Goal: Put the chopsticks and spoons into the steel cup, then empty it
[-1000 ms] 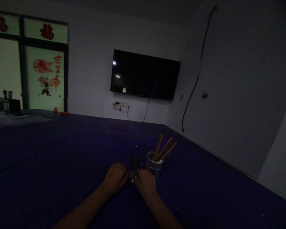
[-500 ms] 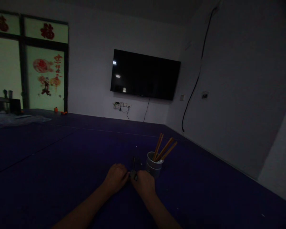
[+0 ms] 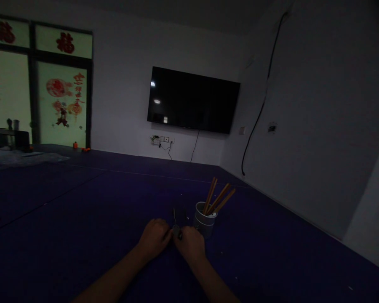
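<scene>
My left hand and my right hand are close together low over the dark blue-purple tabletop, fingers curled closed. Between their fingertips is a small grey metallic piece with a thin strip rising from its far side; it is too dark and small to name. My right thumb and finger pinch it, and the left fingertips meet its left side. What else the left fingers hold is hidden. Just beyond my right hand stands a grey cup holding several wooden sticks, perhaps pencils or chopsticks, leaning right.
Small white specks lie scattered on the surface. At the far left are crumpled clear plastic, a dark box-like holder and small orange items. A wall-mounted television and a hanging black cable are beyond.
Both hands stay almost in place, still closed around the small metallic piece. Its thin upper strip now leans slightly more to the left. The whole view has shifted a little.
</scene>
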`<state>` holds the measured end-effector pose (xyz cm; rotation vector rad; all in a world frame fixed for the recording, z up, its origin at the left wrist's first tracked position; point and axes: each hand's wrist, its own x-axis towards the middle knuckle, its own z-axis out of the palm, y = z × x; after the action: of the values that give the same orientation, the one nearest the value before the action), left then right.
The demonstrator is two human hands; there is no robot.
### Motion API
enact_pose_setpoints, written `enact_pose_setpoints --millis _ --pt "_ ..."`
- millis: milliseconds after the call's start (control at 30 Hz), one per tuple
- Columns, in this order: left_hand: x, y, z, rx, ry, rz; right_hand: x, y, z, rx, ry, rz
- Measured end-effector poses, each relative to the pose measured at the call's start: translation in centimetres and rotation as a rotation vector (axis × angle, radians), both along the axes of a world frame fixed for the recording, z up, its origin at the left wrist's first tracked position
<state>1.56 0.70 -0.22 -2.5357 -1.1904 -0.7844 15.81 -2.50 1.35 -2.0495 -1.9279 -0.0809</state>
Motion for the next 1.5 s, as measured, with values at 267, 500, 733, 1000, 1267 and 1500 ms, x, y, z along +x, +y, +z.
enact_pose_setpoints --millis 267,500,733,1000,1267,1500 --pt "-0.3 -0.1 0.1 -0.06 -0.11 0.043 0.0 -0.4 0.8 0.059 0.061 0.001" --pt "-0.2 0.9 -0.2 -0.451 -0.705 -0.034 -0.6 -1.2 2.0 0.142 0.15 0.085" --pt "0.1 1.8 -0.7 -0.769 -1.211 -0.231 -0.7 -1.1 1.7 0.156 0.116 0.224" --pt "0.1 0.9 0.5 -0.532 -1.077 -0.199 -0.5 -0.8 1.2 0.147 0.096 0.225" --pt "-1.1 0.1 0.7 0.22 -0.387 -0.144 -0.4 -0.9 1.3 0.411 0.599 0.324" --pt "-0.7 -0.3 0.9 0.311 -0.153 -0.13 -0.8 -1.4 2.0 0.464 0.92 0.447"
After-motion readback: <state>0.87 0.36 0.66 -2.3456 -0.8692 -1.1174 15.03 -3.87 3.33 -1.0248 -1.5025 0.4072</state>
